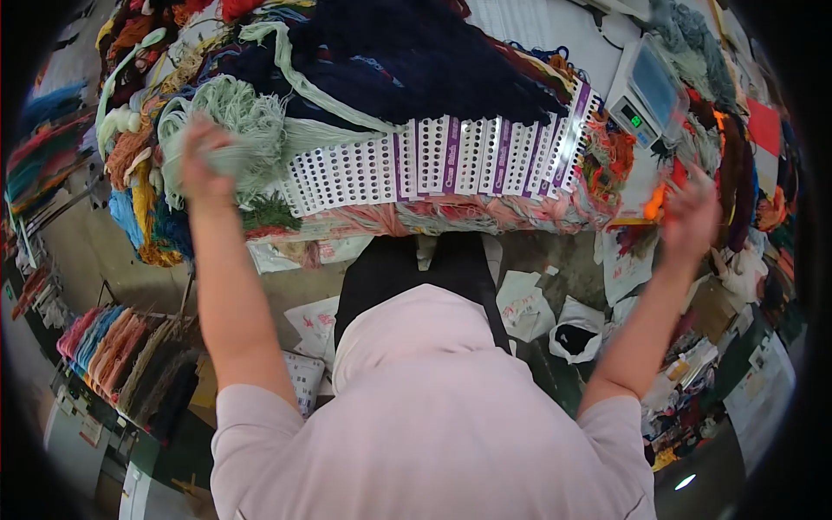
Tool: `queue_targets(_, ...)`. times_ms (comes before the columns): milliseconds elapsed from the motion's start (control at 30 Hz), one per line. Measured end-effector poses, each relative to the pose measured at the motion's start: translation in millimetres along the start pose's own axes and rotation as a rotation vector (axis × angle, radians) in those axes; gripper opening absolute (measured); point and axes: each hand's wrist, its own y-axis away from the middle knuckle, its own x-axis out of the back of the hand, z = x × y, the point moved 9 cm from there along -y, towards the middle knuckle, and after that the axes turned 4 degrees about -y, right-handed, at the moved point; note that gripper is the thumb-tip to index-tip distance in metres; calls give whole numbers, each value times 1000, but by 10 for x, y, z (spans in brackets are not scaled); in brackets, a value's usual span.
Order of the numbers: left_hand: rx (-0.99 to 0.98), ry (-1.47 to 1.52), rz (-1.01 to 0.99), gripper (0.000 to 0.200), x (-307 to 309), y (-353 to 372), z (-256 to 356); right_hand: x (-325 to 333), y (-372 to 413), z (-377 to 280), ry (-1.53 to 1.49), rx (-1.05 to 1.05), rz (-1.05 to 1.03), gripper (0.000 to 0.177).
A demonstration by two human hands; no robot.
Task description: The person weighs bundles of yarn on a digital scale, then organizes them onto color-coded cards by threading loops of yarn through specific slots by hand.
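Observation:
My left hand (206, 165) is raised over a loose heap of pale green thread (247, 117) and is blurred by motion. Pale green strands lie against its fingers, but whether they are gripped cannot be made out. On the right, my right hand (692, 212) is also smeared, beside a bright orange object (654, 201) too blurred to name. Between the hands, a fanned row of white punched thread cards (347, 173) with purple bands lies along the table. A pale green skein (303, 82) runs over dark navy thread (390, 61) behind the cards.
A digital scale (637, 117) with a lit green display stands at the back right. Tangled pink thread (451, 212) lines the table's front edge. Colourful skeins hang on a rack (121, 355) at lower left. A white bag (576, 329) and papers lie on the floor.

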Motion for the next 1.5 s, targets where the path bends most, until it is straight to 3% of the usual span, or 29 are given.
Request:
queue_targets(33,61,-343,205,37,-37,11,-516,-596,145,343,391,125,37,38)
queue_targets(67,272,-293,42,39,-193,-9,-1242,-743,-46,1089,429,-107,-97,38)
queue_targets(100,320,-480,80,35,-383,81,-1704,-1314,103,1221,905,173,-149,35)
queue_targets(167,374,-735,33,33,-560,156,-2420,-1909,176,2010,682,-93,-277,31)
queue_targets(267,254,-1029,27,22,-490,54,-2983,-2384,277,2703,608,-189,-293,24)
queue_targets(333,252,-1183,55,20,-585,68,-3018,-2612,273,2913,713,-40,-376,25)
queue_targets(433,234,-1231,73,13,-550,29,-3035,-2676,283,3137,744,-102,-415,22)
queue_targets(500,371,-837,99,10,-450,103,-3179,-2633,293,3261,629,-236,-366,18)
queue_targets(667,482,-629,-20,8,-410,92,-3256,-2601,274,3394,641,-257,-291,18)
queue_targets(733,490,-611,-74,10,-439,60,-3249,-2639,312,3169,823,-47,-228,14)
queue_targets(767,496,-607,-73,10,-430,45,-3250,-2698,363,3079,874,108,-267,11)
queue_targets(800,502,-629,-79,12,-415,33,-3257,-2689,399,3079,879,104,-268,11)
queue_targets(867,512,-650,-82,15,-391,50,-3280,-2847,538,2909,1026,398,-337,14)
queue_targets(933,300,-758,-16,20,-377,-14,-3123,-2842,574,2944,1042,359,-377,18)
queue_targets(1033,245,-831,-60,20,-382,-64,-3108,-2859,719,2882,930,411,-461,26)
queue_targets(1267,277,-931,3,23,-313,-83,-3138,-2828,706,2973,867,424,-384,36)
queue_targets(1433,214,-1430,24,19,-122,-172,-2657,-2683,641,3080,813,277,-390,48)
queue_targets(1500,-88,-1312,35,18,-21,-258,-2137,-2717,616,2948,837,353,-434,46)
